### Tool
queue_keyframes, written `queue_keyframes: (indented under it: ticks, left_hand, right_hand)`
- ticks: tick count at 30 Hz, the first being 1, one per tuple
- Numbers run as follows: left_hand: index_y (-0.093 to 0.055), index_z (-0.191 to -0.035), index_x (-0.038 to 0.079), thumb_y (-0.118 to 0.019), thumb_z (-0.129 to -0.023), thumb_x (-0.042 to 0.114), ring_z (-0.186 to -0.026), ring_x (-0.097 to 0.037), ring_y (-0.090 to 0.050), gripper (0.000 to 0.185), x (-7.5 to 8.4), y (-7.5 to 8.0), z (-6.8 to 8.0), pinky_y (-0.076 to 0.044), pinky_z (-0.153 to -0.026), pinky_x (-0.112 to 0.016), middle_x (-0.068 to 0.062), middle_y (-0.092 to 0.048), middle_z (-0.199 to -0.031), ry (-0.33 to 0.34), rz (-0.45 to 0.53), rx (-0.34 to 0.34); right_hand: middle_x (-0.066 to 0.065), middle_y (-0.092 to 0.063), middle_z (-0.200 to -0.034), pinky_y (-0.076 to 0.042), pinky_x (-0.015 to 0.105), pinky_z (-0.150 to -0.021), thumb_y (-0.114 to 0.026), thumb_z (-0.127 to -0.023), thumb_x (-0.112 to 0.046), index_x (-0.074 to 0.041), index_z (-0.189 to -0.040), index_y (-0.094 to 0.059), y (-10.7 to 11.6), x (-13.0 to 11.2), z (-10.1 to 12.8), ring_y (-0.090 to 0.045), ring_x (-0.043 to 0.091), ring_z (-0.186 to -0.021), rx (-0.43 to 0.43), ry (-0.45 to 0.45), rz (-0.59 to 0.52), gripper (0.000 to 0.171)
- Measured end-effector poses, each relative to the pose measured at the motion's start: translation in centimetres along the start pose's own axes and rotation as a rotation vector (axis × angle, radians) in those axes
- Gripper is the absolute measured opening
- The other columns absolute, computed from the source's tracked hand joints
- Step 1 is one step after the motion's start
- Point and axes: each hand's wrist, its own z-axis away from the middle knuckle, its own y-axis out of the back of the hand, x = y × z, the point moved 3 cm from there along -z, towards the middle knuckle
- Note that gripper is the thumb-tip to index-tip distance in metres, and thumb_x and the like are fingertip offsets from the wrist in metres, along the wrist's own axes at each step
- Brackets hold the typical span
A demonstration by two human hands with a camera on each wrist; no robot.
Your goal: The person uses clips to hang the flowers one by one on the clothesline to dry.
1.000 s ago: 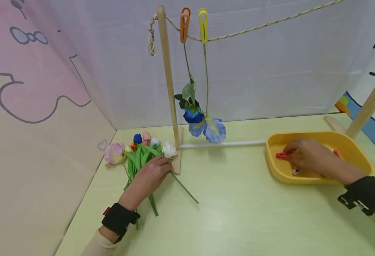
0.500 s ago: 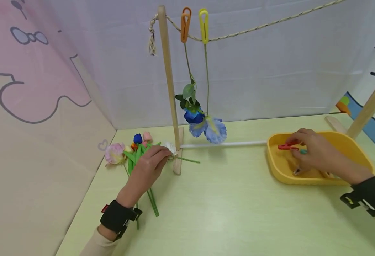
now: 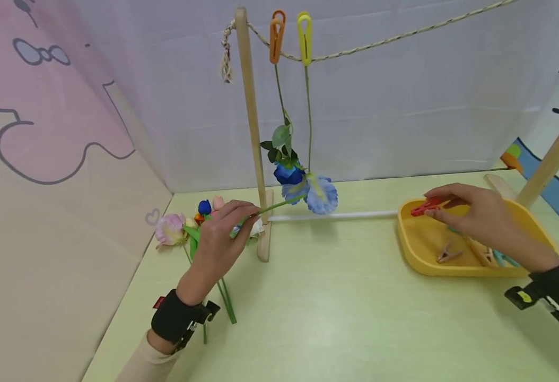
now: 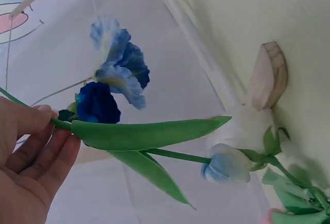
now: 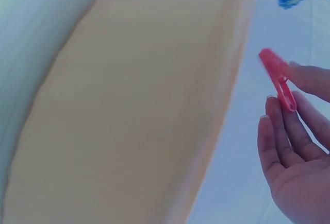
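Pinching a green flower stem [image 3: 279, 203] between thumb and fingertips, the left hand [image 3: 217, 241] was recorded at the near left of the pale green table [image 3: 346, 313], just in front of the wooden post [image 3: 251, 111]. The stem was raised clear of the tabletop, slanting up to the right past the post toward the hanging blue flowers [image 3: 308, 188]. In the left wrist view, a long green leaf [image 4: 147, 133] and a pale blue bud [image 4: 227, 163] were seen on this stem, with the fingers [image 4: 31, 147] curled closed around its end. A bunch of artificial flowers [image 3: 198, 223] was left lying on the table beneath and to the left of that hand.

At the right, the right hand [image 3: 475, 215] was held above the far rim of the yellow tray [image 3: 413, 249]. A red clothespin [image 3: 426, 206] was gripped between its thumb and forefinger, lifted out of the tray; the remaining fingers [image 5: 281, 141] were shown loosely extended below the pin. Further clothespins [image 3: 448, 252] were seen resting inside the tray.

Overhead, an orange peg [image 3: 276, 37] and a yellow peg [image 3: 304, 38] were clipped on the rope [image 3: 403, 36], each holding one blue flower by its stem, head downward.
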Motion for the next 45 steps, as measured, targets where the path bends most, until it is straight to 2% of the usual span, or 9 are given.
queue_keyframes:
  ticks: [4,6,11,16,21,27,34,40,45]
  left_hand:
    - [-0.076,-0.108,0.001,-0.079,-0.088,-0.002,-0.091,-0.018,-0.073,0.02,1.1,0.3,-1.3,-0.062,-0.077,-0.036,-0.008,-0.074,-0.104,0.017,0.049,0.011]
    - [-0.076,-0.107,0.002,-0.078,-0.089,-0.001,-0.091,-0.016,-0.073,0.019,1.6,0.3,-2.0,-0.061,-0.079,-0.035,-0.007,-0.074,-0.104,0.038,0.094,0.019]
    - [-0.076,-0.109,0.003,-0.077,-0.091,0.0,-0.092,-0.014,-0.072,0.018,2.8,-0.5,-3.6,-0.058,-0.083,-0.031,-0.004,-0.074,-0.103,0.1,0.243,0.011]
    - [-0.075,-0.112,0.001,-0.074,-0.094,0.003,-0.093,-0.015,-0.072,0.018,3.4,-2.3,-5.2,-0.059,-0.086,-0.028,-0.006,-0.074,-0.102,0.167,0.407,-0.024]
    - [-0.075,-0.112,-0.001,-0.073,-0.096,0.006,-0.089,-0.015,-0.073,0.017,4.0,-4.3,-7.3,-0.06,-0.084,-0.029,-0.008,-0.075,-0.103,0.204,0.522,-0.051]
    - [-0.076,-0.11,0.001,-0.072,-0.097,0.009,-0.084,-0.013,-0.073,0.015,4.4,-6.1,-9.4,-0.06,-0.079,-0.028,-0.008,-0.077,-0.102,0.247,0.564,-0.076]
    - [-0.076,-0.109,0.0,-0.072,-0.097,0.007,-0.084,-0.013,-0.073,0.015,4.5,-7.3,-10.8,-0.06,-0.078,-0.027,-0.009,-0.077,-0.099,0.235,0.569,-0.068]
    - [-0.077,-0.108,0.003,-0.072,-0.098,0.012,-0.083,-0.006,-0.071,0.014,4.5,-7.8,-12.0,-0.059,-0.079,-0.025,-0.005,-0.077,-0.098,0.261,0.545,-0.073]
    - [-0.077,-0.108,0.003,-0.072,-0.098,0.011,-0.081,-0.005,-0.071,0.014,4.6,-8.2,-13.2,-0.059,-0.079,-0.024,-0.005,-0.077,-0.094,0.249,0.532,-0.053]
  right_hand:
    - [0.012,-0.073,-0.115,-0.044,-0.001,-0.077,-0.08,-0.091,-0.011,-0.008,-0.125,-0.072,0.8,-0.8,-0.4,-0.059,-0.013,-0.093,0.045,-0.036,-0.118,0.035]
    - [0.006,-0.072,-0.115,-0.046,0.0,-0.078,-0.079,-0.092,-0.01,-0.008,-0.127,-0.071,1.2,-1.4,-0.7,-0.06,-0.016,-0.094,0.061,-0.039,-0.179,0.035]
    - [-0.009,-0.071,-0.114,-0.051,0.006,-0.08,-0.075,-0.095,-0.008,-0.007,-0.132,-0.068,2.1,-3.4,-1.5,-0.067,-0.005,-0.098,0.071,-0.033,-0.347,0.038]
    - [0.001,-0.073,-0.115,-0.054,0.012,-0.083,-0.071,-0.096,-0.004,-0.005,-0.133,-0.067,3.1,-6.0,-2.7,-0.071,0.005,-0.101,0.07,0.009,-0.455,0.037]
    - [0.002,-0.075,-0.114,-0.054,0.013,-0.085,-0.071,-0.095,-0.001,-0.003,-0.131,-0.069,4.2,-8.9,-4.5,-0.072,0.008,-0.1,0.106,0.073,-0.476,0.035]
    - [0.0,-0.077,-0.111,-0.054,0.012,-0.084,-0.075,-0.093,-0.002,-0.004,-0.127,-0.073,5.5,-12.1,-6.8,-0.072,0.008,-0.1,0.154,0.114,-0.483,0.034]
    - [0.001,-0.078,-0.108,-0.053,0.013,-0.088,-0.076,-0.091,0.0,0.0,-0.121,-0.075,7.2,-15.2,-9.1,-0.073,0.01,-0.099,0.235,0.183,-0.52,0.031]
    - [0.007,-0.078,-0.108,-0.054,0.017,-0.091,-0.078,-0.088,0.002,0.004,-0.115,-0.076,8.8,-17.4,-11.0,-0.074,0.014,-0.098,0.294,0.221,-0.648,0.027]
    - [0.004,-0.078,-0.107,-0.054,0.019,-0.093,-0.083,-0.085,-0.007,0.005,-0.112,-0.077,9.9,-18.6,-12.3,-0.074,0.014,-0.102,0.383,0.218,-0.716,0.03]
